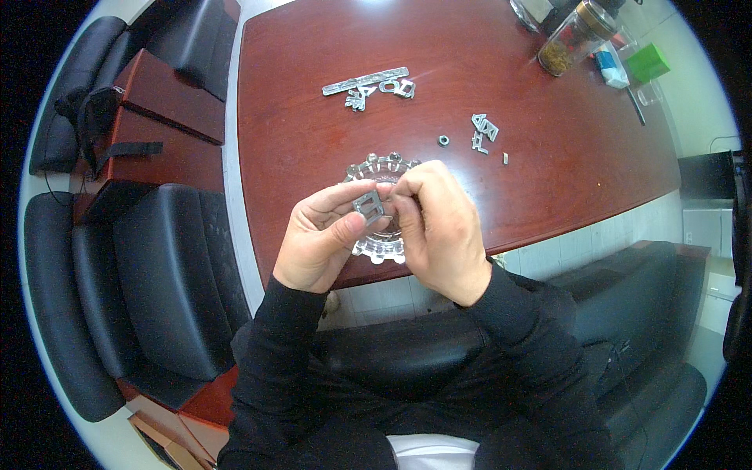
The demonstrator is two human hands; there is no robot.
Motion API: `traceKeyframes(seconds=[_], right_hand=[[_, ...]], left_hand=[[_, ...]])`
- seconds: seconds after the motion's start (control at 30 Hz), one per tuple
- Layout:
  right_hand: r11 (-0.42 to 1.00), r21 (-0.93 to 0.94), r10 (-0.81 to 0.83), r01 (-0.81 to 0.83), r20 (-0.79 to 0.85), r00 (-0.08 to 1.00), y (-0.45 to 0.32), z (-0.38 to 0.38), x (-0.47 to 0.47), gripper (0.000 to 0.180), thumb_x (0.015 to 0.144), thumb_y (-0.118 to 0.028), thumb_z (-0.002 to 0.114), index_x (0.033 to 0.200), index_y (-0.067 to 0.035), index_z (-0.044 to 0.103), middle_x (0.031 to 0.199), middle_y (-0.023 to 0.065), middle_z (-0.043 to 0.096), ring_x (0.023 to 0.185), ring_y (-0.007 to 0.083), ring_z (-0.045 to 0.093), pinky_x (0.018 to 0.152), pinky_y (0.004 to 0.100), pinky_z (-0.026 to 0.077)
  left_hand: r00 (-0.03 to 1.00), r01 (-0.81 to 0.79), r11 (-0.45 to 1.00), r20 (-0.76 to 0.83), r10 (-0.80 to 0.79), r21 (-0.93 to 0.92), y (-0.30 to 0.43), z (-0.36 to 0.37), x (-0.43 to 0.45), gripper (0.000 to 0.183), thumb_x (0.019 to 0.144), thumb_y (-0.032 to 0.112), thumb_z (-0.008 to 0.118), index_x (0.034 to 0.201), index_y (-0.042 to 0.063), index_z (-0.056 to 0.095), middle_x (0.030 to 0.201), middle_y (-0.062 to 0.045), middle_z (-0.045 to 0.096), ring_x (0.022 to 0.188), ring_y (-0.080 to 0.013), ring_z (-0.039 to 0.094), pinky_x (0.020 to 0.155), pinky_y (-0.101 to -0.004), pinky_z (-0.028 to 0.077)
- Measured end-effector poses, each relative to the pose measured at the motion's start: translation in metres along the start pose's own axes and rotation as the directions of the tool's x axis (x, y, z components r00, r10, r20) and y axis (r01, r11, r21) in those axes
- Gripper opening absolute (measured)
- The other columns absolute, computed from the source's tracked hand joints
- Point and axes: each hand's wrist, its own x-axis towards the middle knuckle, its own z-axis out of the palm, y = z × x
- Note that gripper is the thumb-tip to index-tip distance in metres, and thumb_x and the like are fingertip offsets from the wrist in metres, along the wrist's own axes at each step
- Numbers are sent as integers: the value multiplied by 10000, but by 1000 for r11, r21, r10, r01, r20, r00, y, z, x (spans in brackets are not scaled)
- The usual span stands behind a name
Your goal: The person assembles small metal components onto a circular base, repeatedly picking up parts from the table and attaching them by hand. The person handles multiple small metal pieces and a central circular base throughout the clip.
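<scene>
A small grey metal piece with rectangular openings (368, 207) is pinched between the thumb and fingers of my left hand (329, 235). Close to its right side, my right hand (437, 226) has its thumb and forefinger pressed together; whether something tiny is between them cannot be told. Both hands are over a clear glass ashtray (379, 256) with a knobbed rim, which they partly hide. Beyond them lie a flat silvery bar (365, 81) and several metal cut-out pieces (356, 100). More such pieces (484, 126) lie to the right, near a small metal ring or nut (443, 141).
The reddish-brown wooden table (294, 135) ends just before my body. A lidded glass jar (573, 44), a tissue pack (611, 69) and a green box (648, 63) stand at the far right. Black padded seats (170, 276) are at the left. A small pale piece (505, 158) lies at the right.
</scene>
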Motion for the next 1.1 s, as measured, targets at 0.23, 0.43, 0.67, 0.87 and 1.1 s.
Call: traceKeyframes(seconds=[0.23,0.43,0.67,0.87,1.1], right_hand=[[961,222,158,-167,56,986,-4,-8,4,86,967,-18,594,1050,0,590,969,166,638,834,354,666,706,407,535],[793,443,345,-419,241,907,-5,-17,5,163,1079,-89,466,1088,5,599,895,81,649,753,155,625,654,302,508],[714,480,391,-509,330,859,0,-16,4,174,1106,-124,435,1136,-19,570,888,3,584,713,63,509,642,214,446],[608,560,408,-562,386,827,2,-14,4,133,1086,-82,472,1146,-15,570,908,8,595,734,68,521,678,212,460],[550,605,407,-575,407,818,4,-13,2,104,1043,-80,579,1111,-6,604,986,28,656,830,76,603,742,227,493]], left_hand=[[998,-26,996,53,30,-80,-1,-8,1,413,966,125,691,1358,32,603,1343,-215,632,1188,-298,665,998,-389,577],[995,-51,996,80,56,-67,-1,-13,1,388,1004,131,632,1379,45,585,1369,-219,613,1173,-308,673,960,-364,595],[993,-52,996,104,60,-78,0,-14,1,393,1008,130,625,1391,53,576,1377,-202,611,1167,-294,676,943,-355,589],[994,-61,994,80,68,-85,2,-14,1,393,1012,136,619,1395,57,574,1390,-203,601,1171,-288,675,946,-358,587],[994,-65,993,79,73,-100,3,-16,1,388,1019,132,606,1398,57,570,1386,-208,603,1162,-286,679,944,-353,591]])
